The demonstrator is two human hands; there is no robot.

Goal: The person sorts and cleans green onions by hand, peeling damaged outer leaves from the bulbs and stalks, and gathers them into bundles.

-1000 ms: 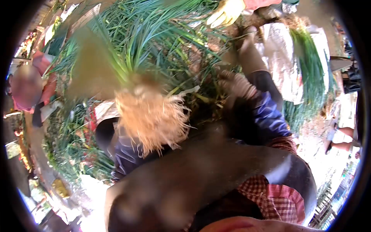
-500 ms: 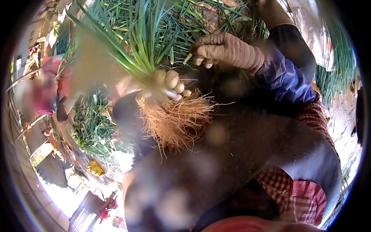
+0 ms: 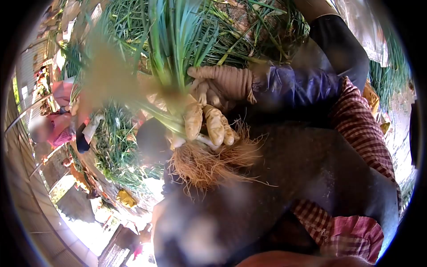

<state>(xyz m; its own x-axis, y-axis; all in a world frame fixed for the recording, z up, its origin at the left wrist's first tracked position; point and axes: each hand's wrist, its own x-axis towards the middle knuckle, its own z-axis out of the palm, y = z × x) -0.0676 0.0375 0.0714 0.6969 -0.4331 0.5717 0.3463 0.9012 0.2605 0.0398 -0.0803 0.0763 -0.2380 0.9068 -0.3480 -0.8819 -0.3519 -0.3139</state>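
Observation:
A bunch of spring onions (image 3: 167, 49) has its green leaves pointing up and its pale stem ends and long tan roots (image 3: 207, 167) hanging over dark-covered legs. My left hand (image 3: 209, 124), in a soiled light glove, is closed around the white stems just above the roots; a lens smudge blurs part of it. At the right side of the bunch, my right hand (image 3: 224, 84), in a ribbed tan glove, has its fingers curled in against the lower leaves. What lies inside those fingers is partly hidden.
Loose green leaves (image 3: 249, 35) cover the ground ahead, and another heap (image 3: 113, 147) lies to the left. A person in pink (image 3: 62, 124) is at the far left. A yellow scrap (image 3: 126, 198) lies below the heap. More greens (image 3: 389, 86) stand at right.
My right hand has moved left, from beside the bunch onto its lower leaves. The bunch has shifted slightly down and right, and my left hand's fingers show more fully.

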